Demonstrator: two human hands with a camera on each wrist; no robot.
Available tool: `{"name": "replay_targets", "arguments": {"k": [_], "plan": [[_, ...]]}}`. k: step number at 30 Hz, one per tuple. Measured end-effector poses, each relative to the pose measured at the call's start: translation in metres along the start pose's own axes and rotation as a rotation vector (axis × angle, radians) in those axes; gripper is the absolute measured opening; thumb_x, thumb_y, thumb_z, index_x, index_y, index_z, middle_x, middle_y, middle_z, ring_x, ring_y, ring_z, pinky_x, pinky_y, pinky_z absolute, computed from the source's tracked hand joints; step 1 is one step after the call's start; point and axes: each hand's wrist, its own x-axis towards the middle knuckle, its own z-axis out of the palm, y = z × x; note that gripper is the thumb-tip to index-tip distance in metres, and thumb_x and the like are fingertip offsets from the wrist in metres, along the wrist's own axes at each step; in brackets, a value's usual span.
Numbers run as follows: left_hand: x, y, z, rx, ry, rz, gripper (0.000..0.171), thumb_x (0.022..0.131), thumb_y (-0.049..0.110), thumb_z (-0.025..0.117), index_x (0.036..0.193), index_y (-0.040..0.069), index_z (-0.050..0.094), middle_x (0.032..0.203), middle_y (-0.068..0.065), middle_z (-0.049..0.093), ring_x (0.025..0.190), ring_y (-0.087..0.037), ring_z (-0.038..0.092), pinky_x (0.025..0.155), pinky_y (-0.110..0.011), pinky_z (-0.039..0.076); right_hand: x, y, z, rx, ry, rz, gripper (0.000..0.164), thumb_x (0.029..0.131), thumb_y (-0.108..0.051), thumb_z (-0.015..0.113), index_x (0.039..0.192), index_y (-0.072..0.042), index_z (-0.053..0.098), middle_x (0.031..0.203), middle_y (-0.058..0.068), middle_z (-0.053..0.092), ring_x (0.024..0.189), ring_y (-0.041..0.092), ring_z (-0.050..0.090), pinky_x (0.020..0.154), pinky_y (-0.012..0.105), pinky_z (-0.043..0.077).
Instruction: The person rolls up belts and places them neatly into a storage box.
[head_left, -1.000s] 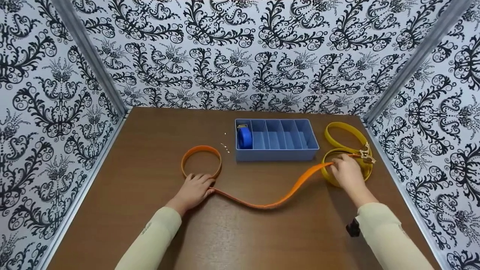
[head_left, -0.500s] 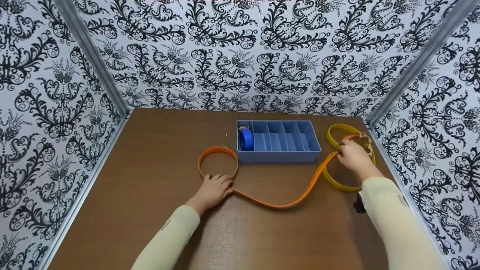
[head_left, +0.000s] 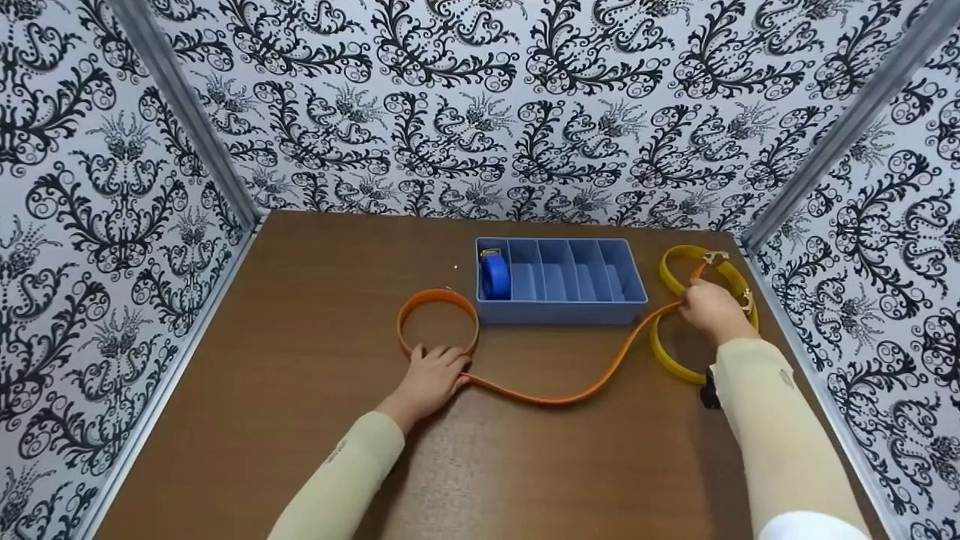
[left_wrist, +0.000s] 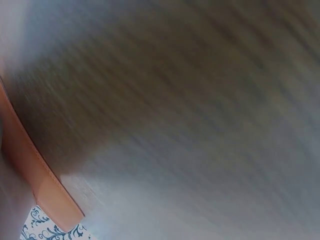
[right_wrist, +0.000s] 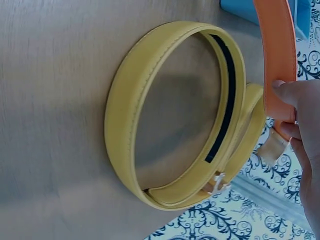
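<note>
An orange belt (head_left: 555,401) stands on edge across the table, its left end bent round into a loop. My left hand (head_left: 433,382) holds it at the near side of that loop; in the left wrist view only part of the belt (left_wrist: 40,175) shows clearly and the fingers are mostly out of frame. Near its buckle (head_left: 716,257), the belt's other end is pinched between thumb and fingers of my right hand (head_left: 716,307). Under and beside that hand lies a yellow belt (head_left: 673,367) in two loops, with its own metal buckle (head_left: 747,300).
A blue box (head_left: 559,311) with several compartments stands at the back of the table. A coiled blue belt (head_left: 496,277) sits in its leftmost compartment. Patterned walls close in the table at the back and both sides.
My left hand moved right with the orange loop, close to the box, then stayed. My right hand carried the buckle end away from me, over the yellow belt's far loop.
</note>
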Motion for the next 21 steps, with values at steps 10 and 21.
{"name": "replay_targets", "arguments": {"k": [10,21], "plan": [[-0.001,0.002,-0.004,-0.004,0.011,-0.003,0.039,0.102,0.040,0.046,0.125,0.013,0.060,0.129,-0.003,0.056,0.120,-0.026,0.049,0.095,-0.065,0.033,-0.010,0.000,0.014,0.030,-0.064,0.102,0.010,0.082,0.001,0.057,0.080,0.008,0.063,0.087,0.025,0.058,0.078,0.045,0.059,0.074,0.060,0.046],[-0.002,0.005,-0.001,-0.004,-0.015,-0.037,0.038,0.102,0.040,0.046,0.126,0.014,0.060,0.129,-0.002,0.055,0.121,-0.026,0.049,0.094,-0.064,0.033,-0.017,-0.031,0.030,-0.049,0.008,0.086,0.015,0.087,-0.005,0.059,0.096,0.005,0.068,0.100,0.026,0.058,0.087,0.046,0.058,0.075,0.060,0.048]]}}
